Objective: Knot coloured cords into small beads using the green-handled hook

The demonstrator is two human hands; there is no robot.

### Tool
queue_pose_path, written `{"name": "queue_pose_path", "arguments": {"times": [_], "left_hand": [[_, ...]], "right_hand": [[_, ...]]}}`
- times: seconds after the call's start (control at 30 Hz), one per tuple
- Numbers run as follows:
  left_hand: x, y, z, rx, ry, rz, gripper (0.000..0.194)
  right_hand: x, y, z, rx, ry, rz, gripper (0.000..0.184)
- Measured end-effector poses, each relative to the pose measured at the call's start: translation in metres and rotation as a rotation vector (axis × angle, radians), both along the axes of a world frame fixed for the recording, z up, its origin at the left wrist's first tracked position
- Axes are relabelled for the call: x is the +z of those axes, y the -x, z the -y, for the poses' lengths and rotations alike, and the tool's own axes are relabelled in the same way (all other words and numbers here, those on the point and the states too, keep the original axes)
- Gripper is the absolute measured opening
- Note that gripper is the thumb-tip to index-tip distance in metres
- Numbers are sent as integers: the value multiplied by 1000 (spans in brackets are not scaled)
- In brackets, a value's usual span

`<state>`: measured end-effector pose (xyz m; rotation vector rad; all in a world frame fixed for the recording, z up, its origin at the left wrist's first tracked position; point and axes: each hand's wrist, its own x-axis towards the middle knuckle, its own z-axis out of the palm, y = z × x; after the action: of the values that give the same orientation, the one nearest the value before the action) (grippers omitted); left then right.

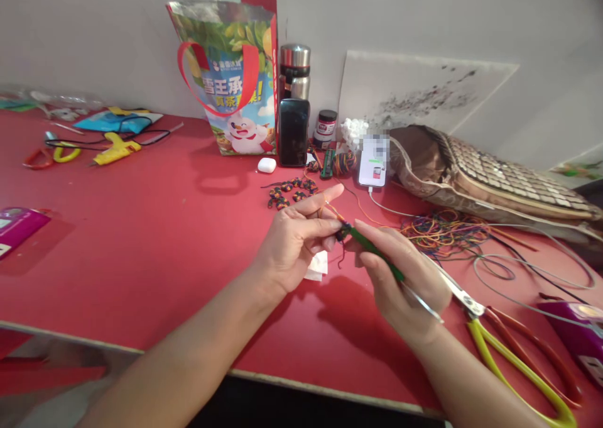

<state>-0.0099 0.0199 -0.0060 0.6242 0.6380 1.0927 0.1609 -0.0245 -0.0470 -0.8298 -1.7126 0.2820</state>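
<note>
Between the thumb and fingers of my left hand [301, 233] is a small dark multicoloured crochet piece [343, 232], with a short yarn tail hanging below it. Orange yarn runs over the raised left index finger. My right hand [400, 271] grips a crochet hook [377, 249] with a green handle and a metal shaft sticking out behind. The hook's front end meets the crochet piece, and its tip is hidden there. Behind my left hand lie several small knotted pieces [285, 192] in dark, orange and red yarn. A white tissue [317, 266] lies below my hands.
Large scissors [475, 308] with red and yellow handles lie by my right forearm. Tangled yarn [443, 233], a charging phone [373, 161] and a beaded bag [499, 170] are on the right. At the back stand a printed bag [240, 82] and a dark phone [294, 132]. A yellow glue gun [115, 150] lies left.
</note>
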Motion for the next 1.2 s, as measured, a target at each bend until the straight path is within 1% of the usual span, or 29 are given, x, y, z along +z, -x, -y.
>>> {"name": "queue_pose_path", "arguments": {"times": [0.07,0.13,0.23,0.37,0.5,0.63,0.73,0.83,0.97,1.2], "left_hand": [[0,3,-3,-23,-6,-18,37],[0,5,-6,-23,-19,-37,38],[0,6,-8,-2,-39,-45,39],[0,9,-10,-5,-49,-52,39],[1,11,-11,-6,-49,-62,39],[1,10,-12,7,-49,-63,39],[2,10,-12,14,-46,-59,39],[3,10,-12,16,-45,-53,39],[4,11,-13,25,-32,-52,40],[4,11,-14,69,-42,-71,40]], "right_hand": [[-3,-3,-2,97,174,-192,36],[-4,-5,-4,168,308,-366,28],[-2,-6,-6,212,387,-481,23],[1,-8,-6,206,417,-505,21],[0,-11,-7,202,416,-476,22],[-2,-13,-8,221,364,-432,24],[-3,-12,-9,172,306,-392,24],[-3,-12,-8,128,280,-359,24],[-2,-12,-7,109,257,-315,25],[8,-11,-3,117,209,-165,43]]}}
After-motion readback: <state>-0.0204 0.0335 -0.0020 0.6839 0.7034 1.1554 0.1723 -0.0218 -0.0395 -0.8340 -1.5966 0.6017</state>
